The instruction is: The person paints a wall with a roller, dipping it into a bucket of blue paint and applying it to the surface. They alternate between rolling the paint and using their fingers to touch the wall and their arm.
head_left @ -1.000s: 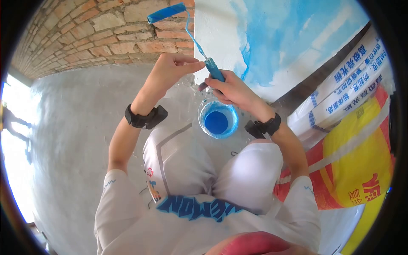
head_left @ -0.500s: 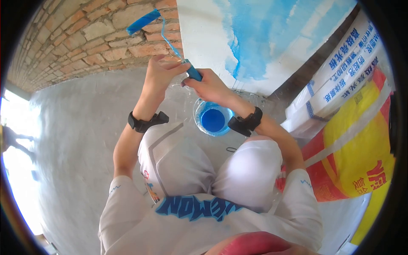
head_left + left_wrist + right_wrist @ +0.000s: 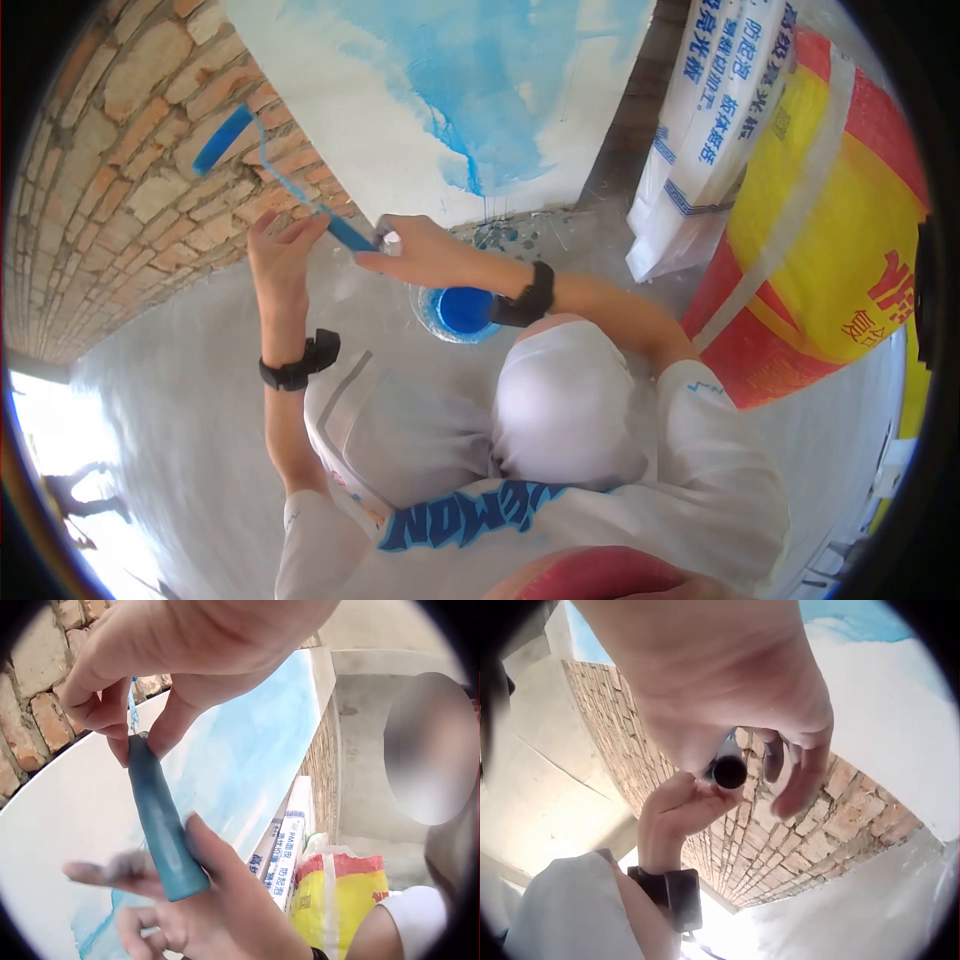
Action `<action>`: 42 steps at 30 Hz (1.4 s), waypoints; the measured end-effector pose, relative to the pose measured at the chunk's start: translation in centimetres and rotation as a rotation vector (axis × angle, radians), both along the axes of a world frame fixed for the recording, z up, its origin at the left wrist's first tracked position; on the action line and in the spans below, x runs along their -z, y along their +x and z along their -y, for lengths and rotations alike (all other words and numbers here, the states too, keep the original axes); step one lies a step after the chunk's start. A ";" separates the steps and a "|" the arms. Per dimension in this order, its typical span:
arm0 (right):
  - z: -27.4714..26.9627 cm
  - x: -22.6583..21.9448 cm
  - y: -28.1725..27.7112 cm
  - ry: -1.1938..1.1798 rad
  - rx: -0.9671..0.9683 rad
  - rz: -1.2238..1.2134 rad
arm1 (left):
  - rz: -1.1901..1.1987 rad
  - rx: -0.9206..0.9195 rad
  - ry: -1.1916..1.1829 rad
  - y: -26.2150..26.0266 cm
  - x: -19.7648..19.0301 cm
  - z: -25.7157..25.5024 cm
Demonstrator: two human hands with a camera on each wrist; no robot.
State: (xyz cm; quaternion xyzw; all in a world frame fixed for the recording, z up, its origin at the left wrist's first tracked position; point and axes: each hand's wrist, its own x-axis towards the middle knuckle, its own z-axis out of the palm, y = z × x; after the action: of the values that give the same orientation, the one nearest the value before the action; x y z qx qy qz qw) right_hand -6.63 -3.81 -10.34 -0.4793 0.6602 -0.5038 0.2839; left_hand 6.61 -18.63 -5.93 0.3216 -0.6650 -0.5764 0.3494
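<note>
A paint roller with a teal handle (image 3: 350, 234) and a blue roller sleeve (image 3: 222, 140) is held up before the brick wall. My left hand (image 3: 279, 262) pinches the handle's upper end, where the wire frame enters, between thumb and fingers. At the lower end, my right hand (image 3: 428, 252) has its thumb beside the handle (image 3: 166, 825) and its fingers spread loosely away from it. Dark paint stains show on some right fingertips. Below the right forearm stands a bucket (image 3: 428, 318) of blue paint (image 3: 464, 309), partly covered by the wrist strap.
A white board (image 3: 310, 70) streaked with light blue paint stands at the brick wall (image 3: 150, 150). To the right are white wrapped packages (image 3: 700, 130) with blue lettering and a yellow and red sack (image 3: 830, 230). Grey floor (image 3: 200, 370) lies around my bent knees.
Both hands and the roller have moved left and down in the head view, which has also turned. The right fingers have loosened from around the handle, while the left hand still pinches its top.
</note>
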 end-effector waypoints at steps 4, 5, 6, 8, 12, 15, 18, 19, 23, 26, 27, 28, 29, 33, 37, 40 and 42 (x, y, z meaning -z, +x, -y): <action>-5.7 1.6 -4.9 -0.310 0.416 -0.390 | 0.003 -0.062 -0.010 1.8 0.6 1.7; -7.0 2.8 -7.4 -0.466 0.579 -0.559 | 0.036 -0.100 -0.018 2.4 0.8 2.0; -8.5 2.1 -9.1 -0.455 0.705 -0.507 | 0.072 -0.137 -0.025 2.9 1.0 2.3; -10.3 1.9 -13.3 -0.495 0.889 -0.507 | 0.110 -0.152 -0.030 3.6 1.8 2.8; -11.9 3.0 -19.1 -0.407 0.991 -0.669 | 0.189 -0.193 -0.004 4.1 2.9 2.7; -11.4 4.4 -19.8 -0.239 0.955 -0.590 | 0.211 -0.171 0.014 4.6 4.1 3.2; -11.1 6.4 -19.6 -0.240 0.945 -0.600 | 0.230 -0.177 0.003 5.0 4.0 2.8; -11.0 6.8 -19.6 -0.231 0.943 -0.598 | 0.237 -0.176 0.009 5.1 4.0 2.6; -10.9 8.1 -19.9 -0.212 0.951 -0.641 | 0.230 -0.156 -0.041 5.5 3.8 2.6; -12.1 7.4 -19.2 -0.210 0.924 -0.526 | 0.210 -0.114 -0.041 5.9 3.2 2.1; -12.7 6.5 -18.6 -0.182 0.891 -0.359 | 0.200 -0.092 -0.043 6.1 2.8 1.9; -13.1 5.4 -17.9 -0.180 0.890 -0.359 | 0.201 -0.092 -0.040 6.2 2.5 1.8; -13.5 4.2 -17.2 -0.341 0.827 -0.052 | 0.205 -0.083 -0.052 6.4 2.2 1.6; -15.6 2.3 -15.4 -0.710 0.501 0.689 | 0.192 -0.063 -0.053 7.2 2.4 1.5; -16.6 1.0 -14.2 -0.778 0.395 0.807 | 0.189 -0.065 -0.057 7.7 2.6 1.3; -16.8 0.7 -13.9 -0.777 0.382 0.792 | 0.191 -0.070 -0.060 7.8 2.4 1.2; -16.7 0.9 -14.3 -0.778 0.420 0.769 | 0.198 -0.073 -0.063 7.8 2.0 0.7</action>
State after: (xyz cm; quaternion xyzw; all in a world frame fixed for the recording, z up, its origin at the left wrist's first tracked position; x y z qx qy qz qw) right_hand -20.98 12.89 -11.26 -0.1899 0.3572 -0.8923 0.2004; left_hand 14.39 -19.33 -7.89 0.3900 -0.7020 -0.5073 0.3126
